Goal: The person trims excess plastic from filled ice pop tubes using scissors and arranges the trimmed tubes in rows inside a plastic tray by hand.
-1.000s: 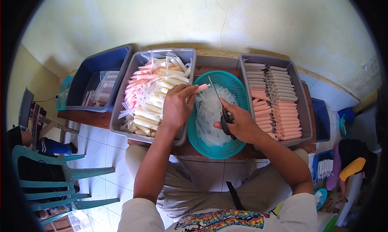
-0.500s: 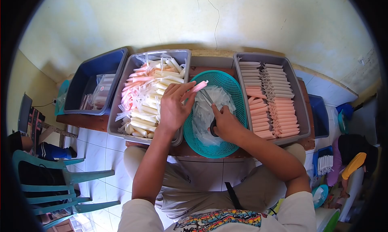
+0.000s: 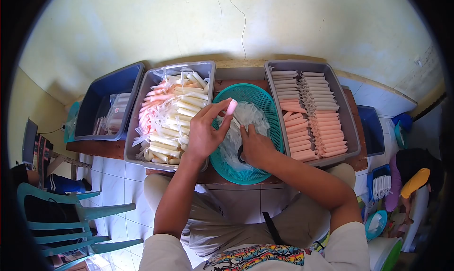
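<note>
My left hand (image 3: 206,131) pinches a pink ice pop (image 3: 231,107) in a plastic sleeve, holding it tilted with one end up. My right hand (image 3: 258,147) grips scissors (image 3: 241,154) with a black handle; their metal blades point up towards the ice pop, mostly behind my fingers. Whether the blades touch it, I cannot tell. Both hands are above a turquoise mesh basket (image 3: 222,171) holding clear plastic scraps (image 3: 248,114). Left of it, a grey tub (image 3: 211,82) holds loose pink and cream ice pops (image 3: 165,134) with long plastic ends.
On the right, another grey tub (image 3: 352,129) holds pink and whitish ice pops (image 3: 329,129) in rows. A dark blue bin (image 3: 90,122) with plastic packs stands far left. There is a green plastic chair (image 3: 56,226) at lower left, and another person (image 3: 416,176) at the right edge.
The pink ice pop has turned from a slant towards upright in my left hand. Less of the scissor blades shows now. The whole view has shifted slightly.
</note>
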`<state>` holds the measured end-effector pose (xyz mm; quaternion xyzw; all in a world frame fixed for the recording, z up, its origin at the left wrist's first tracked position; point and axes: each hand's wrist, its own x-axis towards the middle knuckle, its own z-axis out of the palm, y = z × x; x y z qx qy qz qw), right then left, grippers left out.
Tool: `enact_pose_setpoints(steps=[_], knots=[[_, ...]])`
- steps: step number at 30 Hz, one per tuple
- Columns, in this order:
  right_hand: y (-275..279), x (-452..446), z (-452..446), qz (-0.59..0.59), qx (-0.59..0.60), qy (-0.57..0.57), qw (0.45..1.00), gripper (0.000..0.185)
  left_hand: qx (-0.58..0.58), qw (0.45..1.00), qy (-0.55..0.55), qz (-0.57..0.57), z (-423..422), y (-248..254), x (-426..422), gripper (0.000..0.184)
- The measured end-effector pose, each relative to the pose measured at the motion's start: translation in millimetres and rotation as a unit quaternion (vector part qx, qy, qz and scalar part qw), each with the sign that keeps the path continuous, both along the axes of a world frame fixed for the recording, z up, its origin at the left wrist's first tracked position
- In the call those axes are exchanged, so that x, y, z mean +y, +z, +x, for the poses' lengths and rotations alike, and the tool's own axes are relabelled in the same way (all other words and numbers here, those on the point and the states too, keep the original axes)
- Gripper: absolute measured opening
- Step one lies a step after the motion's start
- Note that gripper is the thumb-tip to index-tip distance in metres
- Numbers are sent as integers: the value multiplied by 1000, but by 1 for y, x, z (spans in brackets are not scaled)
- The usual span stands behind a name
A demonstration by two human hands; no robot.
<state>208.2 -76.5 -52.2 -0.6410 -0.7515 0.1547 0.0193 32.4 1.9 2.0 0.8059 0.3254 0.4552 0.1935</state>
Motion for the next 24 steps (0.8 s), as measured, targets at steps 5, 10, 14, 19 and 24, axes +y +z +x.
enact_pose_setpoints(steps=[5,10,14,19,24], knots=[[-9,-2,-2,17,19,-6,1000,90,-22,999,-6,-25,2,0,-1,57],[0,-4,1,27,17,0,999,73,-55,998,-27,-36,5,-8,3,47],[14,-8,10,44,43,10,998,73,-86,994,-45,-54,10,-8,-1,38],[47,-18,25,138,105,-18,985,64,-100,985,-70,-124,13,-1,-7,29],[72,-25,48,188,158,-9,969,49,-122,971,-127,-160,25,-5,-13,34]])
